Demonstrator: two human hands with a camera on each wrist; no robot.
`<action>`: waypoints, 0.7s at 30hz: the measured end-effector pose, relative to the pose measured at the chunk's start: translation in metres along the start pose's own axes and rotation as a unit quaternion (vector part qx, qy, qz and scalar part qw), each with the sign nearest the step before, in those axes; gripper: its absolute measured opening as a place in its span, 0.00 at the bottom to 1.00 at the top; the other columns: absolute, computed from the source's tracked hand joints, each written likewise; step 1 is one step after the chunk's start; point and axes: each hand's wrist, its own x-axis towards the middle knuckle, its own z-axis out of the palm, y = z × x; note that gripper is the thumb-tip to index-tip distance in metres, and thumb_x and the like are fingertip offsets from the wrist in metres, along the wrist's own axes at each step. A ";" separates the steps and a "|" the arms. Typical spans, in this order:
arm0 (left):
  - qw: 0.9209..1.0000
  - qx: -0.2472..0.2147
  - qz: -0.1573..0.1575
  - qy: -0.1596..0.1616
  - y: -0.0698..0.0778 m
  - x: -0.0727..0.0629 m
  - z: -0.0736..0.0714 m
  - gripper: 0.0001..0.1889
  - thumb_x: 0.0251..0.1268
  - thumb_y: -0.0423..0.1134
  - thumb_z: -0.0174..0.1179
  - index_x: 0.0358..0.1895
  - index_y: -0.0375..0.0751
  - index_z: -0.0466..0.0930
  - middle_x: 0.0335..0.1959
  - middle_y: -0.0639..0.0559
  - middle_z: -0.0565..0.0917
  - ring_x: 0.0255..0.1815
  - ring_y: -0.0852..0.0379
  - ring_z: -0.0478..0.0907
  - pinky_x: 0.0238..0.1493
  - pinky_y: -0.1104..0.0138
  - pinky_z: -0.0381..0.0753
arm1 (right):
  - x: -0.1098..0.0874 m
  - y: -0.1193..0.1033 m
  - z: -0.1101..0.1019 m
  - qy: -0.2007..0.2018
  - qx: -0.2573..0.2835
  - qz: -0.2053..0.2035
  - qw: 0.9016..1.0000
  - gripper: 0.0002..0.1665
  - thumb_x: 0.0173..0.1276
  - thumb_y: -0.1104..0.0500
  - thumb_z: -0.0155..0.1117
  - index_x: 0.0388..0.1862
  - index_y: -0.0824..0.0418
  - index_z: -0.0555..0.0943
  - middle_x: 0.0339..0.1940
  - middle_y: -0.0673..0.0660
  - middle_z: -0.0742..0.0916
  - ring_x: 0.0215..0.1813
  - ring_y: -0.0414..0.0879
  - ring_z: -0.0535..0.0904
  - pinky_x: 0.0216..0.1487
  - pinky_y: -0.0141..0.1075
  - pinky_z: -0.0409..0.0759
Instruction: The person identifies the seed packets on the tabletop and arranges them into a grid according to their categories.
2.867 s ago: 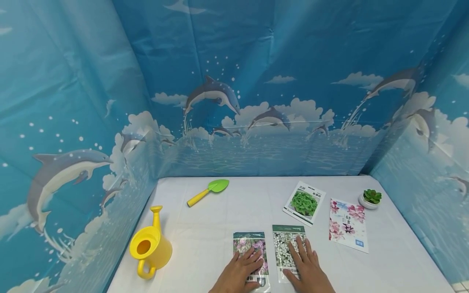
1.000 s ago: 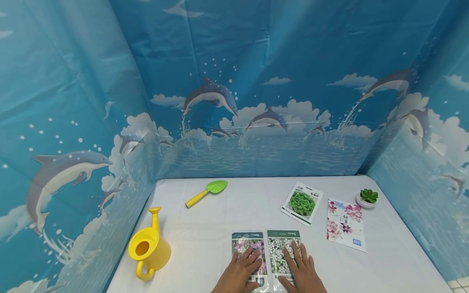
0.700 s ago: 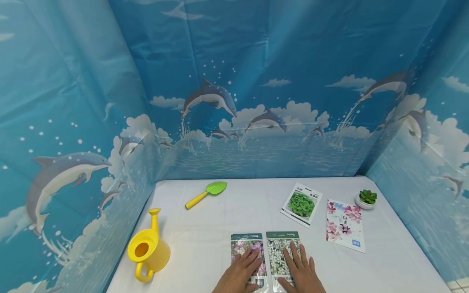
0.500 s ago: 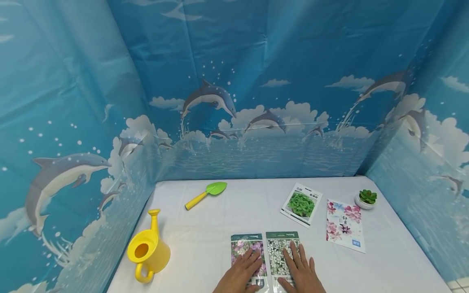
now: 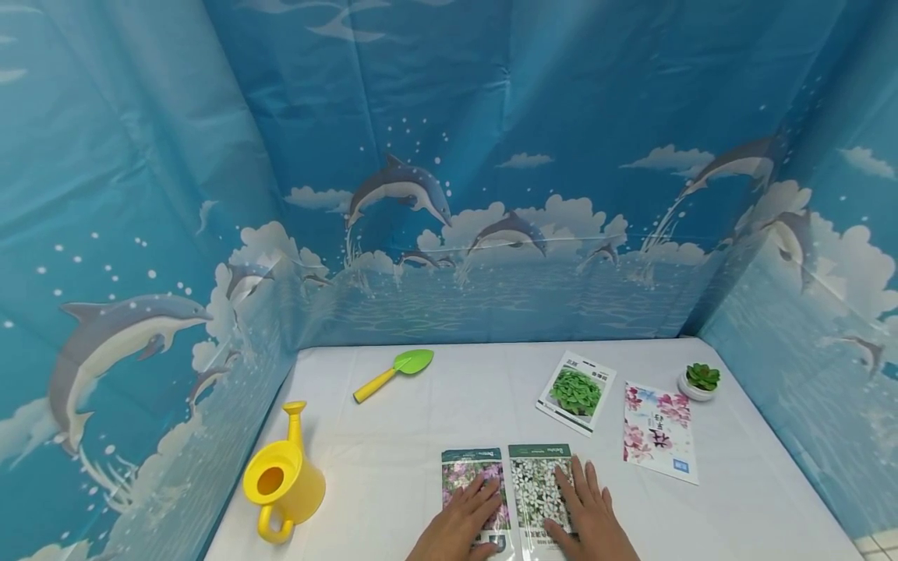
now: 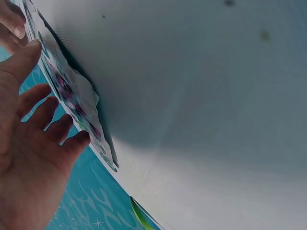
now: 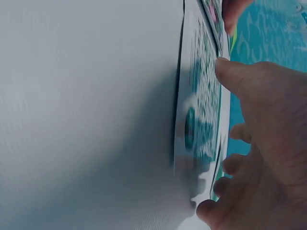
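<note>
Side by side at the table's front lie two seed packets with green tops. On the left one, the pink-flower packet (image 5: 457, 471), my left hand (image 5: 459, 518) rests with its fingers spread, covering the lower part. The white-flower packet (image 5: 532, 487) is just to its right, a narrow gap between them. My right hand (image 5: 592, 514) lies along that packet's right side, thumb and index finger over its edge, the other fingers reaching past it. In the right wrist view the right hand's fingers hang spread over the white-flower packet (image 7: 206, 72); neither hand pinches anything.
On the white tabletop (image 5: 393, 452), a yellow watering can (image 5: 302, 487) stands left. A green-and-yellow trowel (image 5: 393, 374) lies at the back. Farther right are a green-leaf seed packet (image 5: 577, 392), a pink-blossom packet (image 5: 659, 432) and a potted succulent (image 5: 700, 380). Dolphin-print curtains (image 5: 421, 304) enclose the table.
The white-flower packet has slid left and toward me, closer to the pink-flower packet. My right hand moved with it, then shifted slightly right across it. My left hand has stayed put.
</note>
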 end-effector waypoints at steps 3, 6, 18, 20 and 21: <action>1.000 -0.002 0.004 -0.003 -0.001 0.000 -0.001 0.35 0.85 0.59 0.53 0.82 0.39 0.68 0.84 0.45 0.68 0.85 0.42 0.63 0.74 0.44 0.76 | 0.004 0.005 -0.010 0.001 -0.017 0.009 1.000 0.55 0.72 0.38 0.74 0.84 0.69 0.65 0.86 0.79 0.57 0.83 0.82 0.50 0.73 0.83 0.53; 1.000 -0.009 0.008 -0.006 -0.003 0.001 -0.001 0.35 0.85 0.58 0.53 0.82 0.39 0.68 0.84 0.44 0.68 0.85 0.41 0.63 0.74 0.43 0.76 | 0.009 0.013 -0.021 0.001 -0.031 0.027 0.999 0.56 0.74 0.39 0.72 0.85 0.69 0.62 0.86 0.79 0.55 0.85 0.81 0.46 0.75 0.81 0.48; 0.999 0.019 -0.007 -0.040 0.007 0.013 -0.012 0.34 0.84 0.55 0.57 0.85 0.45 0.65 0.86 0.51 0.64 0.88 0.48 0.57 0.78 0.46 0.72 | 0.027 0.063 -0.054 0.062 -0.032 0.054 0.996 0.54 0.80 0.44 0.67 0.84 0.77 0.56 0.84 0.84 0.49 0.84 0.82 0.36 0.73 0.84 0.43; 0.999 0.025 -0.013 -0.044 0.010 0.015 -0.015 0.35 0.83 0.54 0.59 0.85 0.47 0.65 0.87 0.53 0.63 0.88 0.50 0.56 0.79 0.47 0.71 | 0.029 0.070 -0.058 0.064 -0.041 0.061 0.995 0.54 0.80 0.44 0.66 0.84 0.78 0.55 0.83 0.85 0.49 0.84 0.83 0.35 0.73 0.84 0.41; 0.999 0.029 -0.015 -0.043 0.011 0.017 -0.016 0.35 0.83 0.53 0.60 0.85 0.47 0.65 0.87 0.53 0.62 0.88 0.51 0.56 0.80 0.47 0.70 | 0.030 0.074 -0.059 0.067 -0.048 0.064 0.995 0.54 0.81 0.44 0.66 0.84 0.79 0.55 0.83 0.86 0.49 0.83 0.84 0.35 0.73 0.85 0.41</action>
